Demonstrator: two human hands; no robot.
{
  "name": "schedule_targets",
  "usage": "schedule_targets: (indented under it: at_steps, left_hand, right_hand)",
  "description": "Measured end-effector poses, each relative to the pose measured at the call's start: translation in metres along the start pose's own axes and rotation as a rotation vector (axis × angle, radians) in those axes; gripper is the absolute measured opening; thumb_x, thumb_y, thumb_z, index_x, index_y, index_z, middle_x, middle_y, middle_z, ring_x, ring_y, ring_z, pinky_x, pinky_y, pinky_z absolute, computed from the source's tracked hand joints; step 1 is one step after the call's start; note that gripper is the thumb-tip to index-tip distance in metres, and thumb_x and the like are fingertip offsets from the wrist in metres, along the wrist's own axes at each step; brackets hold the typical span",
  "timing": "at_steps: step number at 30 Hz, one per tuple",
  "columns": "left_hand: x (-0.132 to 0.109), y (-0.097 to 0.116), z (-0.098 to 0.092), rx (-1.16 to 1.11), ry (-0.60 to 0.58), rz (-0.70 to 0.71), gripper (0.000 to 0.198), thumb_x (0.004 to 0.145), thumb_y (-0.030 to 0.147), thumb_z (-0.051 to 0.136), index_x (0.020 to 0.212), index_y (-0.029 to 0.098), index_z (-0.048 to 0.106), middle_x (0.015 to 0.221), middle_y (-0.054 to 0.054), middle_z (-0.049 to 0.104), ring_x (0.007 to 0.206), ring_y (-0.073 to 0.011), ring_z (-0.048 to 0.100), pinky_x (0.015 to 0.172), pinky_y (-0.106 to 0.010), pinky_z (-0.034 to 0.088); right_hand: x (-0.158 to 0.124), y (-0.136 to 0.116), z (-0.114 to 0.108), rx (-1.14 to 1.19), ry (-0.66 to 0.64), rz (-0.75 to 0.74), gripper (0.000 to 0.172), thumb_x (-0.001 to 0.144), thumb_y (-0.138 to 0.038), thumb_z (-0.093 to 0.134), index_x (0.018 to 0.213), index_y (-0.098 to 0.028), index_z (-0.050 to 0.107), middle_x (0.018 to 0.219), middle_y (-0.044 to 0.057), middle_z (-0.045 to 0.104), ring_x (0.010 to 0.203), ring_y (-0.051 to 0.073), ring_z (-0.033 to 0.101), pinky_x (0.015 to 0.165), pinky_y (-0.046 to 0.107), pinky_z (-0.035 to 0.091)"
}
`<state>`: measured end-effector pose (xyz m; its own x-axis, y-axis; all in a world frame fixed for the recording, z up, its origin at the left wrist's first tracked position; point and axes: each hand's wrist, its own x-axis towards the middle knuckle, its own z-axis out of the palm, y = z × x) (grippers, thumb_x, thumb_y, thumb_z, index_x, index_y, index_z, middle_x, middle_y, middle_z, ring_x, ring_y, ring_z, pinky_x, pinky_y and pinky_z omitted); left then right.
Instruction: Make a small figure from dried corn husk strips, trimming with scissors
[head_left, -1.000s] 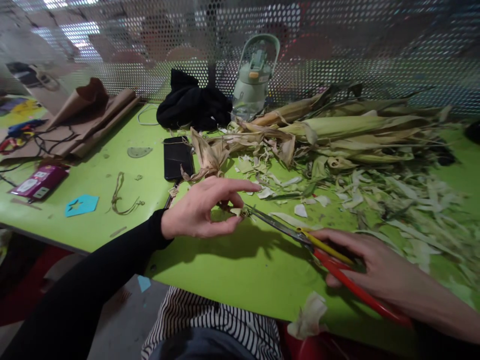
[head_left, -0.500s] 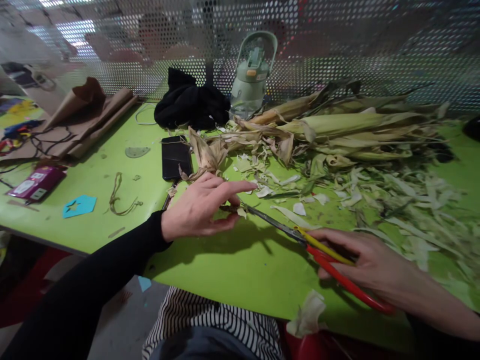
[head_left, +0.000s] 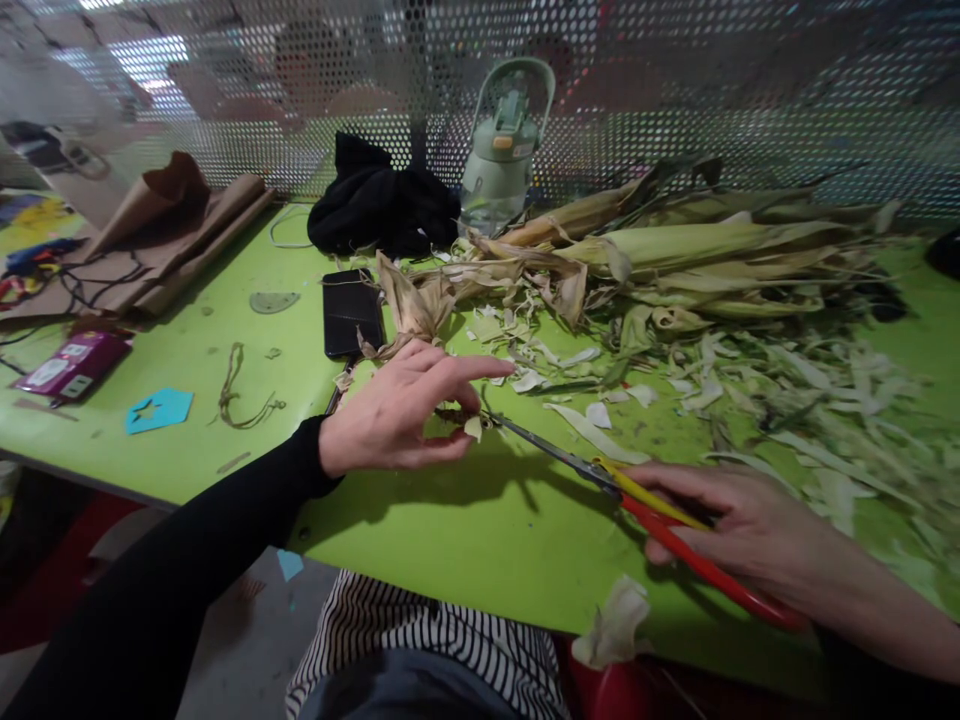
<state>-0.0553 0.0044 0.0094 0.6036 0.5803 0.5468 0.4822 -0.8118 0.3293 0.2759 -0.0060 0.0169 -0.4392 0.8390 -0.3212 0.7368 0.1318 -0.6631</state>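
Observation:
My left hand (head_left: 409,410) pinches a small piece of plant material (head_left: 474,426) between thumb and fingers, its index finger stretched out to the right. From the right, my right hand (head_left: 742,520) grips the scissors (head_left: 686,545) by their red and yellow handles. The blades look nearly closed, and their tips are at the small piece beside my left fingertips. Dry corn husks (head_left: 675,245) lie in a pile behind both hands. Cut husk strips (head_left: 720,385) are scattered on the green table (head_left: 450,530) to the right.
A black phone (head_left: 352,312), a black cloth (head_left: 382,205) and a green bottle (head_left: 499,155) stand or lie behind my left hand. Farther left are brown paper (head_left: 161,230), a purple packet (head_left: 77,365) and a blue paper piece (head_left: 159,410). One husk scrap (head_left: 615,622) overhangs the front edge.
My right hand and the scissors have shifted slightly right and down. My left hand has barely moved, and the small piece in its fingers has turned a little.

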Motion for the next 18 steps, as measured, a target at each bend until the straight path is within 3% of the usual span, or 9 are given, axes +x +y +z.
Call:
schedule_targets:
  at_steps: [3,6,10,13,18]
  left_hand:
    - [0.0,0.0,-0.001,-0.015,0.018,-0.009,0.054,0.084,0.017,0.062,0.136,0.018,0.045,0.089,0.0,0.074,0.085,-0.0181,0.066,0.085,-0.036,0.044]
    - [0.0,0.002,0.0,-0.135,0.054,-0.083,0.051,0.085,0.019,0.064,0.134,0.017,0.047,0.093,-0.003,0.073,0.088,-0.0177,0.067,0.086,-0.036,0.046]
    - [0.002,0.002,0.007,-0.551,0.105,-0.41,0.033,0.09,0.03,0.065,0.119,0.016,0.057,0.11,-0.008,0.069,0.088,-0.0135,0.066,0.078,-0.029,0.051]
    - [0.003,-0.002,0.017,-0.912,0.151,-0.656,0.029,0.088,0.035,0.068,0.109,0.015,0.061,0.095,-0.004,0.069,0.082,-0.0119,0.065,0.073,-0.026,0.051]
    - [0.007,-0.004,0.024,-1.22,0.178,-0.854,0.021,0.082,0.026,0.074,0.095,0.014,0.064,0.084,0.0,0.068,0.071,-0.0072,0.061,0.07,-0.023,0.049]
  right_hand:
    - [-0.002,-0.002,0.002,0.051,0.053,0.045,0.042,0.072,-0.054,0.064,0.101,-0.027,0.08,0.062,0.0,0.076,0.059,0.023,0.071,0.06,0.03,0.054]
    - [-0.001,-0.003,0.004,0.07,0.092,0.082,0.044,0.067,-0.055,0.068,0.097,-0.025,0.078,0.066,0.001,0.076,0.061,0.024,0.07,0.057,0.03,0.054]
    - [0.006,0.0,0.003,0.098,0.221,0.159,0.052,0.055,-0.053,0.075,0.098,-0.025,0.07,0.073,0.002,0.073,0.055,0.022,0.066,0.052,0.032,0.055]
    - [0.008,0.002,0.004,0.145,0.276,0.141,0.055,0.054,-0.061,0.073,0.096,-0.027,0.063,0.073,0.002,0.071,0.054,0.023,0.064,0.049,0.034,0.054]
    - [0.007,0.003,0.011,-0.103,0.367,0.05,0.061,0.063,-0.07,0.066,0.107,-0.028,0.064,0.085,0.006,0.076,0.067,0.03,0.07,0.06,0.04,0.056]
